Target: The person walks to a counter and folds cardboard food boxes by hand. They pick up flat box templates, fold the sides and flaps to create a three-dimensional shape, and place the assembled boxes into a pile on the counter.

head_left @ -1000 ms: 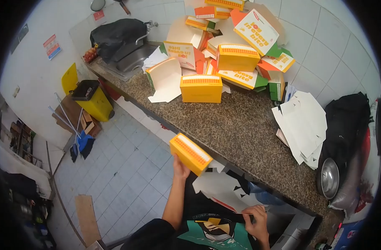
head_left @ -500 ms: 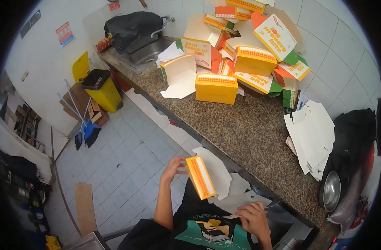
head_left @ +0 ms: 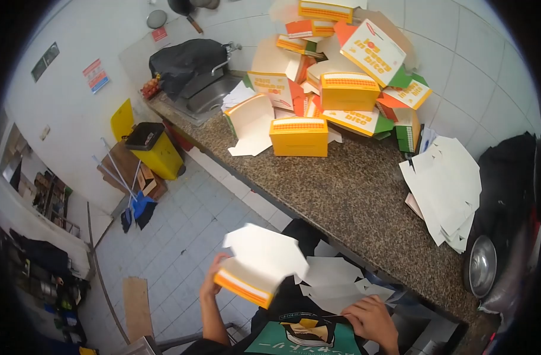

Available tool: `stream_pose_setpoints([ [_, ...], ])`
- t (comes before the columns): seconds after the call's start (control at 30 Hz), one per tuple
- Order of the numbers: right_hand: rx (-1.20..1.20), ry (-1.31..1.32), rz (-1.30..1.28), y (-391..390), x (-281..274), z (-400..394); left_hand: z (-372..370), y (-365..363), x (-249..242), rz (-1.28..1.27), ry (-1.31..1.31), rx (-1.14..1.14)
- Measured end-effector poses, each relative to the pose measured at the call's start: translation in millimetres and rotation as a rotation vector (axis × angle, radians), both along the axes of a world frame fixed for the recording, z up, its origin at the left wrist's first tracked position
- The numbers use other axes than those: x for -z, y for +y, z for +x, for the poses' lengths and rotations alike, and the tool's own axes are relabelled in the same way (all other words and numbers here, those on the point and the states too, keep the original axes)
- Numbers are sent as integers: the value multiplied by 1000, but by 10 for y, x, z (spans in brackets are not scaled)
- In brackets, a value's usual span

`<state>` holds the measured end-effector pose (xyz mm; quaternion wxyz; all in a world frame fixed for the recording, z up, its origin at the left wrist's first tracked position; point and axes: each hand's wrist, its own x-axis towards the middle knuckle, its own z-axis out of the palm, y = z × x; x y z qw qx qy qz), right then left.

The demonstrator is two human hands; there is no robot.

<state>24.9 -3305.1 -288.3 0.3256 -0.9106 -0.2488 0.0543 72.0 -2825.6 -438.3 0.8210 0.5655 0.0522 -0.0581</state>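
By the right hand (head_left: 374, 322), the near edge of the sheets (head_left: 329, 278) appears to be pinched, though the fingertips are partly hidden. The sheets are spread over the lap unevenly; if the legs were shifted, they could be slid to the floor (head_left: 193, 236).

Beside them, the box (head_left: 241, 288) is gripped at one end by the closed left hand (head_left: 210, 278), above the lap's edge, its white flap (head_left: 264, 251) raised and open. Because it is held from one side only, it could be tipped or dropped, and its flap could be bent if the tabletop's edge were struck.

On the tabletop (head_left: 318, 189), a front box (head_left: 299, 139) is stood upright just before the pile (head_left: 371, 53). The pile is loosely heaped, with boxes leaned and tilted at many angles, so a slide could be set off by a light push, and the front box could be knocked forward. To the right, the white stack (head_left: 445, 183) is fanned out; its upper pieces could be dislodged by a sleeve or the bowl (head_left: 482, 266) nearby.
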Motion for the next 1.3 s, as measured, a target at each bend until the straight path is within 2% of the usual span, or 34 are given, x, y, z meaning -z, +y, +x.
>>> stream_pose_setpoints([
  [0.03, 8, 3, 3, -55, -9, -50, -122, 75, 3, -79, -48, -124],
  [0.07, 76, 17, 53, -123, 9, -97, -164, 102, -113, -74, -48, -121],
  [0.13, 140, 26, 109, -191, 31, -177, -200, 120, -397, -210, -256, -345],
  [0.2, 216, 80, 131, -238, 26, -235, 193, 52, -769, -182, -363, -513],
  [0.27, 190, 56, 144, -255, 52, -256, 877, 54, -1011, 77, -531, -535],
  [0.33, 164, 29, 161, -248, 58, -273, 1781, 106, -1038, 844, -787, -771],
  [0.37, 169, 19, 143, -244, 50, -280, 2256, 28, -1096, 646, -874, -897],
  [0.4, 175, 7, 126, -237, 47, -282, 2506, -127, -1219, 650, -765, -912],
  [0.43, 169, -2, 127, -242, 46, -293, 2884, -162, -1138, 697, -900, -940],
  [0.53, 103, 40, 97, -268, 6, -360, 3304, -439, -1039, 1006, -814, -735],
  [0.63, 214, 130, 176, -206, -39, -387, 3529, -582, -807, 1273, -925, -665],
  [0.67, 276, 129, 171, -231, -26, -411, 3555, -541, -741, 1266, -923, -646],
  [0.73, 375, 150, 161, -260, -95, -472, 3363, -512, -910, 1042, -733, -593],
  [0.8, 447, -312, 239, -292, -292, -373, 2543, -780, -1248, 884, -658, -588],
  [0.83, 517, -321, 231, -278, -362, -354, 1906, -1091, -1608, 731, -678, -441],
  [0.87, 378, -309, 290, -263, -428, -321, 1441, -1183, -1615, 571, -879, -163],
  [0.9, 231, -294, 346, -243, -487, -307, 1019, -1410, -1887, 608, -1058, 211],
  [0.93, 162, -302, 388, -130, -477, -257, 596, -1644, -2097, 764, -1046, 473],
  [1.0, 6, -294, 460, 197, -266, -134, 242, -1827, -2239, 1042, -946, 930],
  [1.03, -74, -285, 499, 319, -135, -77, 148, -1784, -2007, 993, -743, 998],
  [1.07, -62, -283, 497, 374, 29, -79, 105, -1753, -1870, 987, -746, 1009],
  [1.13, -130, -207, 493, 459, 320, -113, 97, -1681, -1602, 926, -151, 1194],
  [1.17, -125, -225, 497, 467, 383, -144, -6, -1627, -1284, 616, -44, 1146],
  [1.23, -115, -202, 276, 470, 504, -237, -239, -1607, -579, 647, -130, 1065],
  [1.27, -86, -142, 87, 507, 484, -292, -284, -1702, -443, 657, -147, 1071],
  [1.3, -75, -153, 86, 530, 535, -314, -341, -1820, -336, 638, -144, 981],
])
